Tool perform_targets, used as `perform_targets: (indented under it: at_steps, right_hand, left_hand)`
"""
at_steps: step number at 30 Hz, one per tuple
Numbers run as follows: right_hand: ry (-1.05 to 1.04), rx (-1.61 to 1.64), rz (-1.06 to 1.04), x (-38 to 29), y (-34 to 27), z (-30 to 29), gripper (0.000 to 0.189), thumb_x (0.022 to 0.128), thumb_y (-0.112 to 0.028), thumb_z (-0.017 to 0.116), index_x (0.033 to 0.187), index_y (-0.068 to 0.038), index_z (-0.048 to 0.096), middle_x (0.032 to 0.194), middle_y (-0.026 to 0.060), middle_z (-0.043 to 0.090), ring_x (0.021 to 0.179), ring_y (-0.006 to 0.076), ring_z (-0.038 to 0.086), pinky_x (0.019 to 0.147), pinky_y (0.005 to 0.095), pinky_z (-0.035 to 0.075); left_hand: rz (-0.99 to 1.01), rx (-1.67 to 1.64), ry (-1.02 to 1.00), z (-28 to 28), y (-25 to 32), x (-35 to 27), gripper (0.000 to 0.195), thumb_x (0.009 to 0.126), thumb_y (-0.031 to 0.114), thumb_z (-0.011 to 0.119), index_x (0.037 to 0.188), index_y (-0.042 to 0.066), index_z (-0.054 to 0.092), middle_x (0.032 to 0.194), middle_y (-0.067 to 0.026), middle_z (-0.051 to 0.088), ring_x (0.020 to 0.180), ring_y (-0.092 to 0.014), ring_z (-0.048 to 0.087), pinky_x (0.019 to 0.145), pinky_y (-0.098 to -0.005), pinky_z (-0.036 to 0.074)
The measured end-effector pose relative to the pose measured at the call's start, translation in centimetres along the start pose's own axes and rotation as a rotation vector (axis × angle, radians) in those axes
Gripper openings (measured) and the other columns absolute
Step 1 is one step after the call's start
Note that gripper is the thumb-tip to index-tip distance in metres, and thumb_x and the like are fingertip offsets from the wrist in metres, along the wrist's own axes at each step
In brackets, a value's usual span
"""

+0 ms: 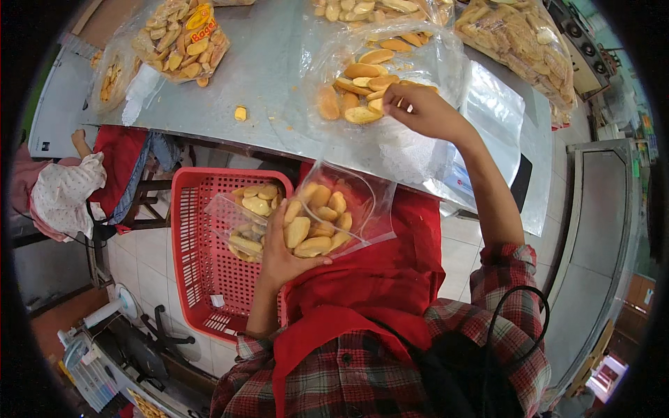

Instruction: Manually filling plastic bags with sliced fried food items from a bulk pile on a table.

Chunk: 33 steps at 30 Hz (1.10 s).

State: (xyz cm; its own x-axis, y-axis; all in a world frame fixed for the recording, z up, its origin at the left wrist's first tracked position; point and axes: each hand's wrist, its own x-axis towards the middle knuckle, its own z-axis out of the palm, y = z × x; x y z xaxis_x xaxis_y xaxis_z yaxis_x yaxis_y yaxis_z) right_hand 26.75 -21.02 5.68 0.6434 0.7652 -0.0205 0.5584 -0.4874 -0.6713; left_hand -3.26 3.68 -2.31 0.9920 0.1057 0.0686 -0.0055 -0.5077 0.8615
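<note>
My left hand (279,253) grips a clear zip-top plastic bag (379,209) from its side, over my lap. Toasted bread slices (316,222) fill much of that bag, and its mouth points toward the table. Over the table, my right hand (418,109) reaches to a pile of golden bread slices (360,86), lying in a large opened clear plastic bag (444,57). Its fingers are bent at the pile's right edge; whether they pinch a slice I cannot tell.
A red plastic basket (180,251) holding bagged slices stands to my left. On the metal table (251,62) are a filled bag bearing writing (183,47), a bread crumb piece (240,113), flat clear bags (494,109) and a large bread bag (517,47). Another person (68,188) sits at left.
</note>
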Motion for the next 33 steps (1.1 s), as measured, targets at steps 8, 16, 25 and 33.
perform_targets:
  at_steps: [8,16,25,33]
  right_hand:
    - [0.323,-0.082,0.114,-2.0,3.4,1.8,0.031,0.088,-0.018,0.066,0.112,0.001,0.061,0.094,0.0152,0.067,0.079,0.0255,0.066,0.074,0.0353,0.052]
    - [-0.333,0.198,-0.171,-7.5,-8.8,-0.5,0.027,0.088,-0.009,0.063,0.114,-0.006,0.067,0.090,0.0046,0.071,0.077,0.0118,0.068,0.068,0.0309,0.056]
    - [-0.661,1.139,0.536,-8.4,-6.5,4.4,0.027,0.097,-0.017,0.058,0.115,0.002,0.060,0.111,0.0121,0.064,0.091,0.0200,0.066,0.086,0.0322,0.056]
    - [-0.587,0.464,0.272,-8.3,-7.0,8.3,0.028,0.091,-0.025,0.069,0.108,-0.004,0.065,0.085,0.0045,0.068,0.076,0.0153,0.066,0.068,0.0289,0.054]
  left_hand:
    - [0.061,0.157,-0.006,1.3,-0.5,-1.8,0.131,0.048,0.049,0.093,0.149,0.007,0.020,0.143,-0.0210,0.038,0.130,-0.040,0.040,0.107,-0.0522,0.034]
    - [0.226,0.239,0.035,1.9,1.8,-0.3,0.121,0.054,0.049,0.089,0.148,0.009,0.025,0.141,-0.0207,0.040,0.126,-0.041,0.043,0.104,-0.0540,0.035]
    - [0.318,0.335,0.009,3.5,3.5,0.2,0.107,0.062,0.053,0.082,0.145,0.010,0.032,0.141,-0.0183,0.042,0.125,-0.040,0.044,0.102,-0.0548,0.033]
    - [0.340,0.347,-0.023,3.7,3.3,0.4,0.106,0.061,0.053,0.083,0.144,0.009,0.033,0.138,-0.0183,0.045,0.124,-0.040,0.045,0.102,-0.0548,0.033]
